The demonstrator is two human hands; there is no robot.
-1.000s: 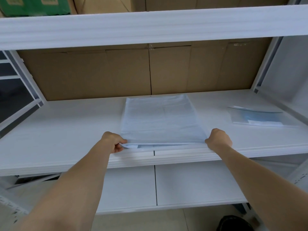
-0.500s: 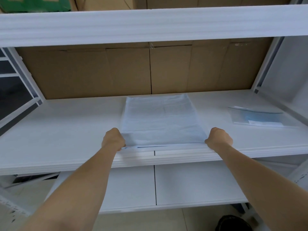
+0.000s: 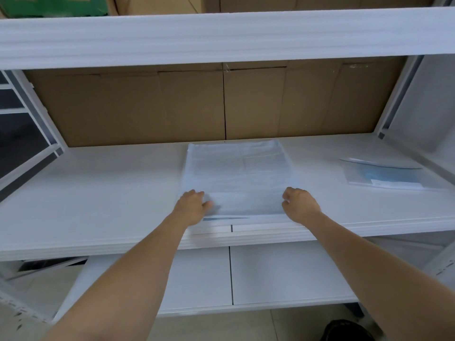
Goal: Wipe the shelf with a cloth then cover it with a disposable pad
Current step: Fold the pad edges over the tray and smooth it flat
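Both our hands have slid up off the front corners of the disposable pad (image 3: 236, 178) and onto its top since a moment ago. Our left hand (image 3: 192, 205) sits on the pad's near left corner, fingers loosely spread and thumb out to the right, palm down, clutching nothing. Our right hand (image 3: 299, 204) rests on the near right corner, fingers curled under; we cannot tell whether it pinches the edge or merely presses. The pad lies flat at the centre of the frame on the white shelf (image 3: 98, 193), running from the front lip back to the cardboard (image 3: 172, 107) behind. At the near edge a lower layer of the pad peeks out with a thin blue strip. Over at the right of the frame, well apart, lies a clear plastic packet (image 3: 384, 175) with something blue inside. A green box (image 3: 54, 4) shows at the upper left
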